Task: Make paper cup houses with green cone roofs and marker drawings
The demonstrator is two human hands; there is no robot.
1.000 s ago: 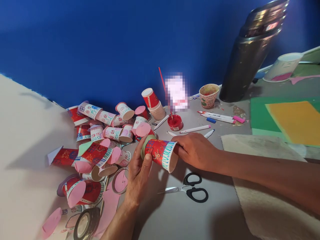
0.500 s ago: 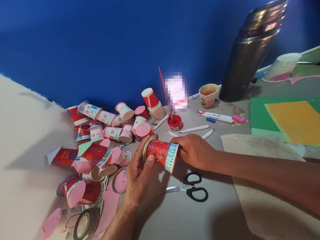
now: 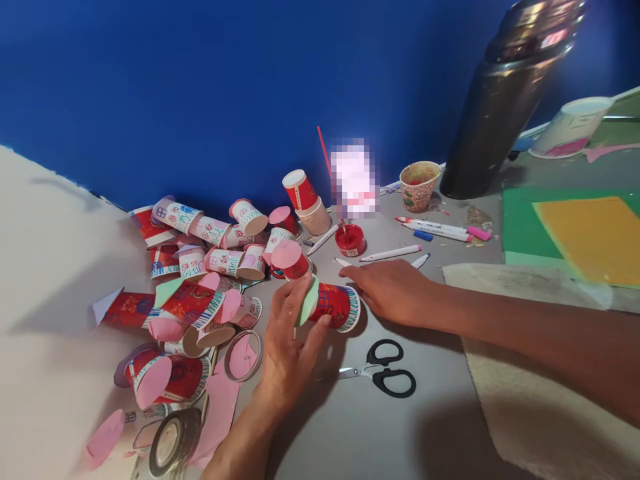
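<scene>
A red decorated paper cup (image 3: 334,306) with a green paper disc on its base lies on its side on the grey table (image 3: 380,427). My left hand (image 3: 290,343) grips it at the base end, thumb under it and fingers on the green disc. My right hand (image 3: 390,288) rests flat beside the cup's open rim, fingers spread, holding nothing. Just left of my left hand lies a pile of decorated cups (image 3: 200,280) with pink discs.
Black scissors (image 3: 383,370) lie just in front of the cup. Markers (image 3: 435,232), a red paint pot (image 3: 349,239) with a brush, stacked cups (image 3: 307,203) and a dark flask (image 3: 505,100) stand behind. Tape rolls (image 3: 173,441) sit near left; coloured paper (image 3: 590,233) and a cloth (image 3: 540,373) lie right.
The cup has come down from between both hands onto the table and turned. My right hand has let go of its rim and now lies flat beside it.
</scene>
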